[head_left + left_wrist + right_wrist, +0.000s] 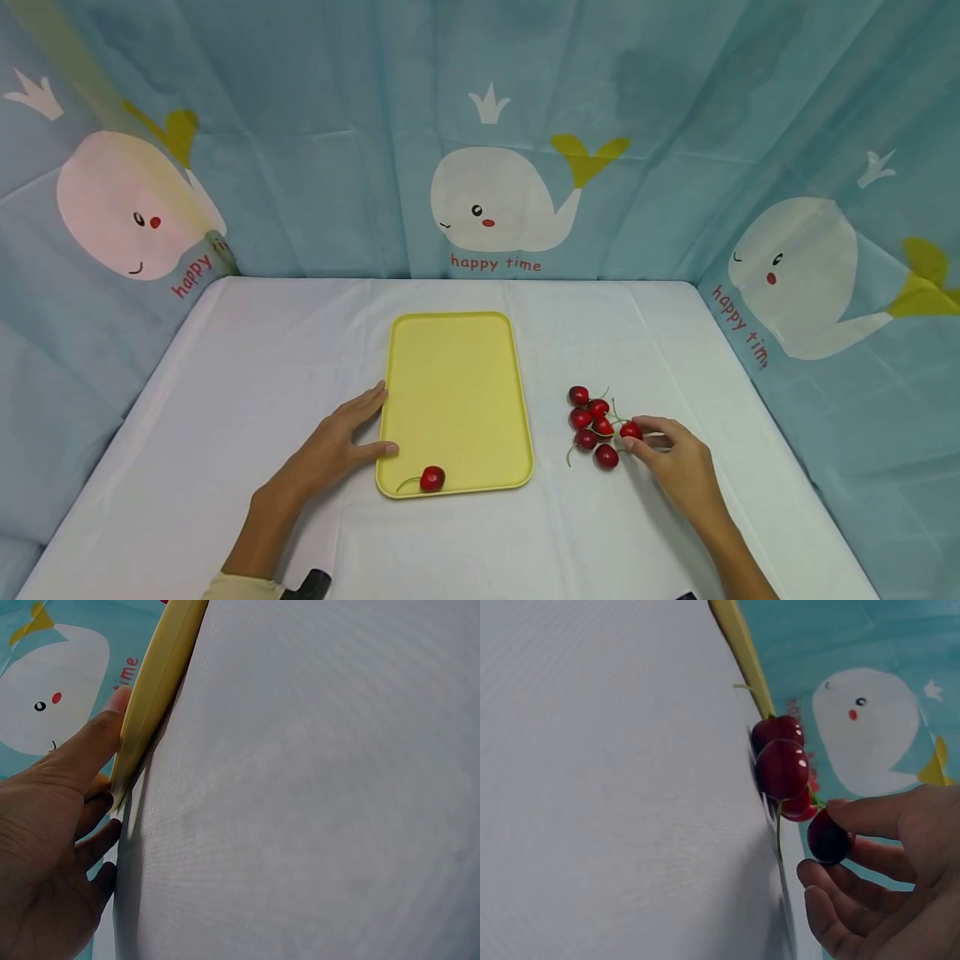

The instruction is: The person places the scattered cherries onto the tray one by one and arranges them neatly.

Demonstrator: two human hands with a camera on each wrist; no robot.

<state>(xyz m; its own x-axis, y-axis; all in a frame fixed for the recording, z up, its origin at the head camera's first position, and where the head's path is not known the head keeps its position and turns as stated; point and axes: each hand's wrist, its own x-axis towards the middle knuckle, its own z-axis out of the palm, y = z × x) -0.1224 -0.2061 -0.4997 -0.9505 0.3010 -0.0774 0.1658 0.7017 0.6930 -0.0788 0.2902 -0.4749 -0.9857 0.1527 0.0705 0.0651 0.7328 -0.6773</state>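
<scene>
Evidently light and small, the held cherry (631,431) sits well to the right of the yellow tray (453,400), with the thumb and fingers of the right hand (678,462) pinching its round sides. Its glossy skin looks slippery, and the flesh would probably bruise under a hard squeeze, so a gentle hold around the middle should suit it best. Just beside it, on the side nearer the tray, loose cherries (581,418) cluster on the white-covered desk (300,333); a nudge could roll them. On the tray, by its near edge, rests a lone cherry (432,479), whose thin stem (407,481) looks too weak to pull on. At the tray's left edge, the left hand (337,446) grasps nothing, its relaxed fingers and thumb touching the tray. Beyond the tray hangs a blue curtain (337,167).
</scene>
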